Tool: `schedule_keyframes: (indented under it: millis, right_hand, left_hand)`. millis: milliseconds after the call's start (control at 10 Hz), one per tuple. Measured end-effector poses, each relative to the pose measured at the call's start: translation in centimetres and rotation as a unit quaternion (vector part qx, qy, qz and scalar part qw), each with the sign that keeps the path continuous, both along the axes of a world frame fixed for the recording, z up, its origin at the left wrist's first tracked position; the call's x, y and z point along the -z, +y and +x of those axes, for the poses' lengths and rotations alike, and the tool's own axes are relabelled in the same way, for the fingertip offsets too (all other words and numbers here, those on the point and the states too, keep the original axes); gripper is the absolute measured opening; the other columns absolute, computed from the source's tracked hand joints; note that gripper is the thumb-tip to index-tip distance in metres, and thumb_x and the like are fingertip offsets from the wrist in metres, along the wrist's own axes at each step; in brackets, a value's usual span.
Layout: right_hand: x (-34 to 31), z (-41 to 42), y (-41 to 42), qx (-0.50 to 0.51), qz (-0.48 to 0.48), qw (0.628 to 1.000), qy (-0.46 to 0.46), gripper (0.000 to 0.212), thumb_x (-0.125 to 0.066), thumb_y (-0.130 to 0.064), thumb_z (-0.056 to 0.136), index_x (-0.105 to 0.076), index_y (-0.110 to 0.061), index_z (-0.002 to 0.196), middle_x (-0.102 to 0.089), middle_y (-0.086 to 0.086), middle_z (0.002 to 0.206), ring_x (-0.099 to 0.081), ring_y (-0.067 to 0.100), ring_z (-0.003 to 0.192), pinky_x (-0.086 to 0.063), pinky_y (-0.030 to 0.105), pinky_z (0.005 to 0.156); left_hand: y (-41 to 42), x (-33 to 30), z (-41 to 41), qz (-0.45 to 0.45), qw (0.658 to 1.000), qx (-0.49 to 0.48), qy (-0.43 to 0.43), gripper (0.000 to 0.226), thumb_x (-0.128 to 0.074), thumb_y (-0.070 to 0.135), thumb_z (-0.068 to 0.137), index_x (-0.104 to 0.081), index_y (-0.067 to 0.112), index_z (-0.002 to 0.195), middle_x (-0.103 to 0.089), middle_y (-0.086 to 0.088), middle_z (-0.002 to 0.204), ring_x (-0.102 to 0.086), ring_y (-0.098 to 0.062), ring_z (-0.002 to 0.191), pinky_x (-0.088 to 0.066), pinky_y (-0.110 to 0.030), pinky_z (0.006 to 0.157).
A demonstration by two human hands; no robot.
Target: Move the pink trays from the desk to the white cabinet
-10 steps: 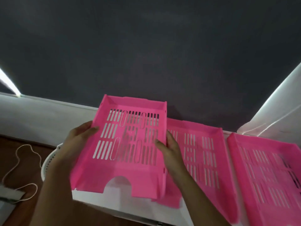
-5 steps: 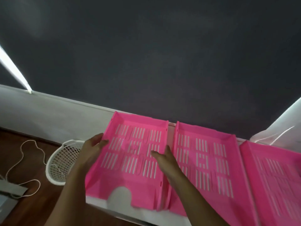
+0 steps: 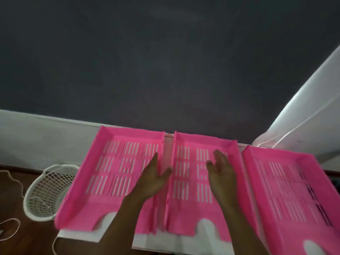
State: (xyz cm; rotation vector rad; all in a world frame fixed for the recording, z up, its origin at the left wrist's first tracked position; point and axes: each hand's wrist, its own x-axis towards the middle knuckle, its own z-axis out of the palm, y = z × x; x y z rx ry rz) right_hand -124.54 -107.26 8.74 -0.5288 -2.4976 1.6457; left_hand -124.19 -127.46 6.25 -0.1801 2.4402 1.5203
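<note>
Three slotted pink trays lie side by side on the white cabinet top (image 3: 117,236): a left tray (image 3: 103,173), a middle tray (image 3: 189,181) and a right tray (image 3: 287,190). My left hand (image 3: 153,179) hovers over the left tray's right edge, fingers spread, holding nothing. Above the middle tray my right hand (image 3: 221,172) is also open and empty. The left tray overhangs the cabinet's left edge slightly.
A white mesh wastebasket (image 3: 47,192) stands on the wooden floor to the left of the cabinet, with a white cord (image 3: 12,181) looping beside it. A dark wall rises behind, and a white slanted surface (image 3: 303,116) is at the right.
The left tray was held in both hands above the cabinet, then set down beside the middle tray. Both hands have let go and shifted right, now open.
</note>
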Motion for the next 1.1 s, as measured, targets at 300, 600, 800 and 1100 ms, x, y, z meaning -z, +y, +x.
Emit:
schedule_keyframes:
  millis: [300,600,800,1100]
  right_hand:
    - [0.0,4.5,16.5,0.11,0.099,0.98,-0.129,0.07,-0.051,-0.051,0.097,-0.033,-0.019,0.156,-0.037,0.011,0.161,-0.037,0.033,0.146,-0.028,0.053,0.116]
    - [3.7,2.1,15.0,-0.101,0.062,0.981,-0.152,0.07,-0.045,-0.007,0.102,-0.007,-0.018,0.161,-0.015,0.004,0.168,-0.029,0.025,0.15,-0.027,0.042,0.121]
    - [4.2,1.1,15.5,-0.103,0.061,0.984,-0.135,0.07,-0.044,-0.005,0.102,-0.008,-0.019,0.161,-0.019,0.004,0.167,-0.046,0.028,0.142,-0.047,0.049,0.109]
    - [3.8,1.6,15.3,-0.103,0.061,0.987,-0.109,0.067,-0.046,-0.013,0.103,-0.011,-0.014,0.16,-0.023,0.005,0.166,-0.037,0.025,0.147,-0.029,0.031,0.116]
  left_hand:
    - [5.6,2.9,-0.7,-0.034,0.999,-0.029,0.001,0.073,-0.047,0.002,0.099,-0.009,0.015,0.159,-0.036,-0.018,0.159,-0.053,-0.006,0.053,-0.045,-0.01,0.042]
    - [7.8,2.7,-1.2,-0.055,0.998,-0.023,-0.023,0.074,-0.043,0.003,0.101,-0.001,0.02,0.16,-0.027,-0.018,0.163,-0.051,-0.008,0.05,-0.042,-0.014,0.035]
    - [8.1,2.5,-1.5,-0.045,0.998,-0.033,-0.033,0.075,-0.042,0.001,0.101,0.0,0.02,0.16,-0.039,-0.023,0.156,-0.045,-0.004,0.035,-0.037,-0.014,0.033]
    - [8.0,2.0,-1.3,-0.09,0.996,-0.024,0.007,0.075,-0.052,0.012,0.1,-0.006,0.012,0.159,-0.028,-0.02,0.162,-0.067,-0.022,0.111,-0.05,-0.019,0.091]
